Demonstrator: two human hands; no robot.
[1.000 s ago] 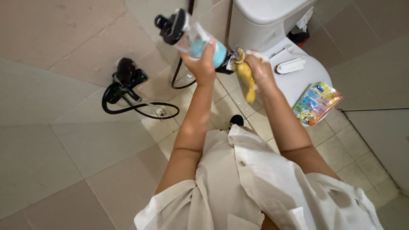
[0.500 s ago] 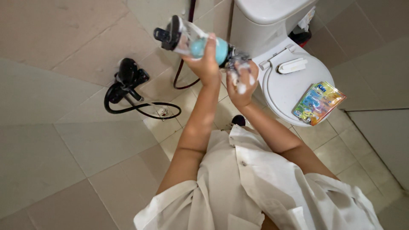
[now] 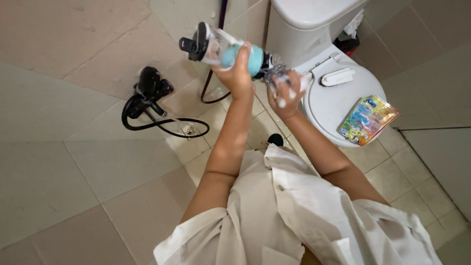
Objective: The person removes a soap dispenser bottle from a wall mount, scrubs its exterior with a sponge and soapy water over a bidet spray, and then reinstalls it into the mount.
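While the clear plastic bottle with the teal band and black cap [image 3: 230, 49] lies sideways in the air over the tiled bathroom floor [image 3: 73, 162], beside the white toilet [image 3: 333, 93], it is best kept steady so the soapy rubbing reaches all round its base. The left hand [image 3: 239, 73] has its fingers closed round the bottle's middle. The right hand [image 3: 286, 93], foamy, curls loosely against the bottom end, fingers partly bent; whether it grips anything is unclear.

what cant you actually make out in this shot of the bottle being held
- Bottle base, head view: covered by foam and the right hand.
- Bottle middle: hidden under the left hand.
- Toilet tank: cut off by the top edge.
- Hose end on the floor: too small to tell.
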